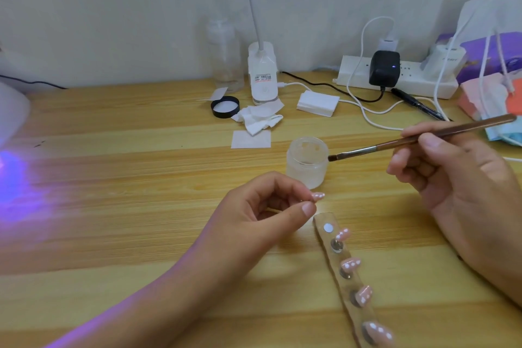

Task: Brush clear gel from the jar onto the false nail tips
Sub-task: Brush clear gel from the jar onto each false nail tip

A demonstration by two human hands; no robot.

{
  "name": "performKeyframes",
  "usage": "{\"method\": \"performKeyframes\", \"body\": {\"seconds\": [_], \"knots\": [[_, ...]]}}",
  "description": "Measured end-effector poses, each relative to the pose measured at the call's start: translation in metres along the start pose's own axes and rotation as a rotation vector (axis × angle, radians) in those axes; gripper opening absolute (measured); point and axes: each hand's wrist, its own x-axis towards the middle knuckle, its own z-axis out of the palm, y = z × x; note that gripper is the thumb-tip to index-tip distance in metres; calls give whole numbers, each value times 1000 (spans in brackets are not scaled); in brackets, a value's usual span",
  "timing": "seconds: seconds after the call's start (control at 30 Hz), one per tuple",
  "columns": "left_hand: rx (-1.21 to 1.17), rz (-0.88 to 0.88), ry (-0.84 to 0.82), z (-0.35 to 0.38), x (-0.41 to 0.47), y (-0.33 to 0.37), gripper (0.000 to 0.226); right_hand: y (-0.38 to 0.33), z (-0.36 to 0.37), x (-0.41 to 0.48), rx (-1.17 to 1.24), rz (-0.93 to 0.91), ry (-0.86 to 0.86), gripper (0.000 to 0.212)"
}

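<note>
left hand (254,215): fingers (307,209) pinched (thumb to forefinger) | right hand (463,178): fingers curled, raised

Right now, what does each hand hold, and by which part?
The left hand pinches a pink nail tip by one end, between thumb and forefinger. The right hand grips the brush around the middle of its handle.

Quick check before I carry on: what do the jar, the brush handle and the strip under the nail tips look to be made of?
Jar: frosted, translucent and matte; glass or plastic, can't tell which.
Brush handle: glossy reddish brown, probably lacquered wood, with a greyish ferrule that is likely metal.
Strip: clear, likely plastic, since the table grain shows through it.
</note>
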Motion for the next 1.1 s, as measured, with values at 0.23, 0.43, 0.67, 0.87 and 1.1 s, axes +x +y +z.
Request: {"method": "performKeyframes", "body": {"seconds": [0.23,0.43,0.67,0.87,1.1], "knots": [[-22,-7,-22,1,-1,1,5,-1,2,-1,-35,29,55,13],[-11,-2,-31,0,0,1,5,-2,7,0,-35,108,59,25],[-4,1,-28,0,-1,1,5,0,3,1,-73,100,66,31],[7,2,-22,-1,-1,0,6,3,-4,1,-60,88,73,15],[11,3,-14,0,-1,0,5,-4,1,-2,58,45,-84,32]]}}
